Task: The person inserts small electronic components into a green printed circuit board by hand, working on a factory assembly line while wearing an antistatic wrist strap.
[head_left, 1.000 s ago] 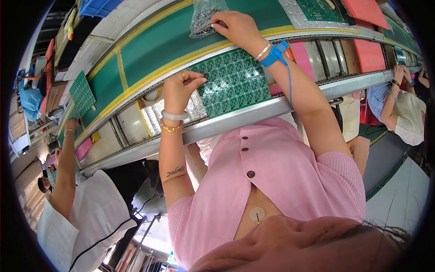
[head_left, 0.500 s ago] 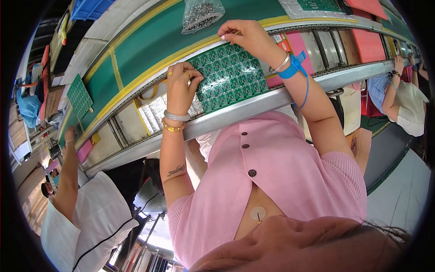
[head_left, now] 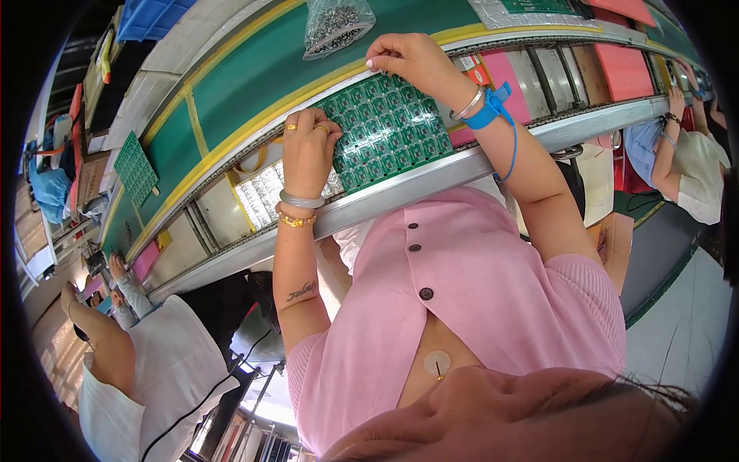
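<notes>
Blue bin (head_left: 156, 19): sits at the upper left, beyond the work line.
Co-worker in white (head_left: 173, 362): occupies the lower left, close beside the near rail.
Smaller green panel (head_left: 136, 171): lies at the left part of the line, well apart from both hands.
Silver sheet (head_left: 258, 192): lies between the rails, just left of the circuit board panel, partly hidden behind the left wrist.
Left hand (head_left: 309, 146): fingers curled and nearly closed, at the left edge of the panel; cannot tell whether pinching that edge or only touching it.
Bag of metal parts (head_left: 339, 27): rests beyond the panel, between the hands.
Circuit board panel (head_left: 389, 127): lies flat between the rails, in front of the torso.
Right hand (head_left: 416, 61): thumb and forefinger brought together above the far edge of the panel; cannot tell whether gripping anything small.
Blue wrist strap (head_left: 489, 114): wraps the right wrist, trailing a thin cord beside the forearm.
Coral-red sheet (head_left: 621, 71): lies well to the right, across the gap between rails.
Green surface (head_left: 258, 81): stretches from the yellow tape (head_left: 198, 123) to the bag, beyond the left hand.
Near rail (head_left: 439, 174): borders the panel on the torso side, running under both forearms.
</notes>
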Available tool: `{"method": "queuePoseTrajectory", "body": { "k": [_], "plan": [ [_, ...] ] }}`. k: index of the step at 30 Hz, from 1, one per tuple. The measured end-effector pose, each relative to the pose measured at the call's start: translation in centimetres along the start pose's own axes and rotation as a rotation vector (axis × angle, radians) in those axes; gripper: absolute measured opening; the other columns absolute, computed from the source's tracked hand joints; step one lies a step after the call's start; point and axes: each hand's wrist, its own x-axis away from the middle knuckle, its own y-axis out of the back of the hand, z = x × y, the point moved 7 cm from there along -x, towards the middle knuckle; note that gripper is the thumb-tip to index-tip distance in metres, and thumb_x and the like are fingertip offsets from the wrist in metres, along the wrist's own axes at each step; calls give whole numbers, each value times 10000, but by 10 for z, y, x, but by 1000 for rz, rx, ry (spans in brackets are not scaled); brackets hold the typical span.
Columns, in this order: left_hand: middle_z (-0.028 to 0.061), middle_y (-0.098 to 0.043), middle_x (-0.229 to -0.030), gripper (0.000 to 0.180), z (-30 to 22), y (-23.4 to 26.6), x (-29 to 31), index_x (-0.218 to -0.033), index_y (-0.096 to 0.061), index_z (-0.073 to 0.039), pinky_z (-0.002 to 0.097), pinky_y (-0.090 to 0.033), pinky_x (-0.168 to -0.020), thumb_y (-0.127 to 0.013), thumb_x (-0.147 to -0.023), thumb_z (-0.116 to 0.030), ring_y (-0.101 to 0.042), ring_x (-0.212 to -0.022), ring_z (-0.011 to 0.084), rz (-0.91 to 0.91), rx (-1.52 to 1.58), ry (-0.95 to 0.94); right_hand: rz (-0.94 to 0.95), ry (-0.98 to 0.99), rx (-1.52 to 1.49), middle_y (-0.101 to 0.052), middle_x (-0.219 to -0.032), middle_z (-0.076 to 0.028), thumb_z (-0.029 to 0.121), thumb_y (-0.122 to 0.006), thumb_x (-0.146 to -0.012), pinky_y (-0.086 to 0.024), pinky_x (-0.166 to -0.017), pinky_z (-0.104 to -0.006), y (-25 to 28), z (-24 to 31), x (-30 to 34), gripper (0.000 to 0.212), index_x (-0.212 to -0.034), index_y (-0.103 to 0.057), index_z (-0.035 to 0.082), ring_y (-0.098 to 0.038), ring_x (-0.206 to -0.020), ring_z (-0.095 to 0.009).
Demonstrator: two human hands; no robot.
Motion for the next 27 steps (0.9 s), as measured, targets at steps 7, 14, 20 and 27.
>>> {"method": "queuePoseTrajectory", "body": {
  "k": [7,14,20,27],
  "plan": [
    [61,-560,-834,125,-5,4,-4,-750,-665,-58,372,-427,-719,-726,-647,-96,-514,-830,262,16,36,-56,-15,77,-27,-612,-794,-45,125,-562,-884,-452,-646,-265,3,9,6,127,-923,-592,8,-567,-738,-107],
    [79,-596,-829,129,41,7,-52,-752,-705,-85,362,-430,-735,-749,-668,-174,-525,-821,274,-229,30,123,-165,361,300,-554,-854,-70,133,-610,-796,-424,-751,-378,15,41,42,85,-835,-585,62,-508,-867,-276],
    [84,-604,-837,153,58,-10,-81,-760,-716,-97,361,-437,-748,-754,-671,-216,-539,-810,277,-324,-38,220,-152,340,443,-533,-846,-52,117,-651,-748,-425,-749,-373,18,29,67,87,-793,-588,77,-503,-875,-261],
    [84,-630,-797,118,52,-8,-78,-825,-691,-82,375,-459,-725,-699,-738,-161,-570,-784,268,-302,-9,166,-50,290,580,-535,-898,-44,93,-669,-711,-419,-770,-367,5,17,71,109,-792,-598,84,-508,-909,-255]
  ]
}}
